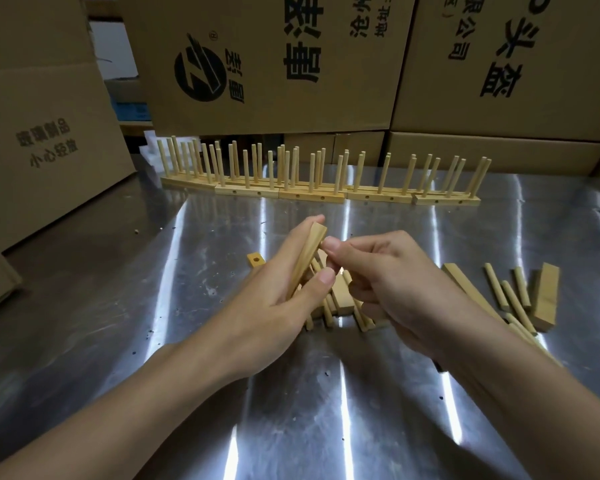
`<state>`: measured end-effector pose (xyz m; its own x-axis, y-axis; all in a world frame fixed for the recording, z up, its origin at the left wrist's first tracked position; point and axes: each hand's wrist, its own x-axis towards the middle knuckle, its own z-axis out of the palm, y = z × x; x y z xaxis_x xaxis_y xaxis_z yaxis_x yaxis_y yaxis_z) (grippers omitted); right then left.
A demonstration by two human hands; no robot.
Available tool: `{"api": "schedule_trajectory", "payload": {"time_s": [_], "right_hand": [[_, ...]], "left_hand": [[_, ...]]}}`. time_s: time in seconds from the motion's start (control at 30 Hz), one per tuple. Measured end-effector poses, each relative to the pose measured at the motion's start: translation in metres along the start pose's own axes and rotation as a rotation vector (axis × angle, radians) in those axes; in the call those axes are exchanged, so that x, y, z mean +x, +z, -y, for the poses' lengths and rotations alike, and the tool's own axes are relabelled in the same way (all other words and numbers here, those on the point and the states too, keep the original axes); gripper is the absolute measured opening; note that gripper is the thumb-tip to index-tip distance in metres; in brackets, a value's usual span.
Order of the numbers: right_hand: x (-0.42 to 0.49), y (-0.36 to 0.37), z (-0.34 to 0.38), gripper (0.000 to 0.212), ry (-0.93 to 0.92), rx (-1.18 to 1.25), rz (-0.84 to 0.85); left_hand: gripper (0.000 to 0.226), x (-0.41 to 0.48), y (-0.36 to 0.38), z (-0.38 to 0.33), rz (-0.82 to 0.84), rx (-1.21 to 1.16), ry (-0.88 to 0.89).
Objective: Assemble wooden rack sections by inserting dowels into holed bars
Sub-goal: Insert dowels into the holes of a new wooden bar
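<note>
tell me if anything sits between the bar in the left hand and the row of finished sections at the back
Nothing visible does. Only bare metal table lies between the bar gripped in the left hand and the row of finished sections; the loose dowels lie nearer the person.

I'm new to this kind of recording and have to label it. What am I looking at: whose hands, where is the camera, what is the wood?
There is no machine: one picture, from a camera worn on a person's head, looking down at their own hands. The left hand grips a wooden bar, tilted upward. The right hand, fingers curled, meets its upper end; whether it holds anything is hidden. On the metal table lie loose dowels and spare bars. At its far side stands a row of finished sections, dowels upright, before cardboard boxes.
</note>
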<state>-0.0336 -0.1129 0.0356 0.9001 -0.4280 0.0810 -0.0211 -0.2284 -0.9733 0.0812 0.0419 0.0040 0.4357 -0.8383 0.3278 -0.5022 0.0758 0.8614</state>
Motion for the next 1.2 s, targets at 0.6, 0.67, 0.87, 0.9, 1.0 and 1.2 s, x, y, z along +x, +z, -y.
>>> {"api": "schedule_trajectory", "payload": {"time_s": [0.6, 0.67, 0.87, 0.9, 1.0, 1.2], "right_hand": [[-0.001, 0.008, -0.008, 0.038, -0.625, -1.053, -0.306], [0.0, 0.008, -0.011, 0.036, -0.638, -0.995, -0.252], [-0.002, 0.017, -0.013, 0.035, -0.491, -0.562, -0.13], [-0.002, 0.018, -0.011, 0.035, -0.474, -0.497, -0.118], [-0.005, 0.02, -0.005, 0.037, -0.4, -0.34, -0.051], [-0.001, 0.015, 0.009, 0.046, -0.293, -0.265, -0.015]], "left_hand": [[0.024, 0.01, -0.013, 0.0, 0.083, -0.646, -0.248], [0.032, 0.008, -0.01, 0.002, 0.096, -0.618, -0.246], [0.045, 0.004, -0.001, 0.0, 0.012, -0.413, -0.177], [0.045, 0.003, -0.002, -0.002, 0.005, -0.367, -0.149], [0.044, -0.001, -0.005, -0.01, -0.009, -0.209, -0.084], [0.043, -0.002, -0.008, -0.012, -0.071, -0.134, -0.032]]}}
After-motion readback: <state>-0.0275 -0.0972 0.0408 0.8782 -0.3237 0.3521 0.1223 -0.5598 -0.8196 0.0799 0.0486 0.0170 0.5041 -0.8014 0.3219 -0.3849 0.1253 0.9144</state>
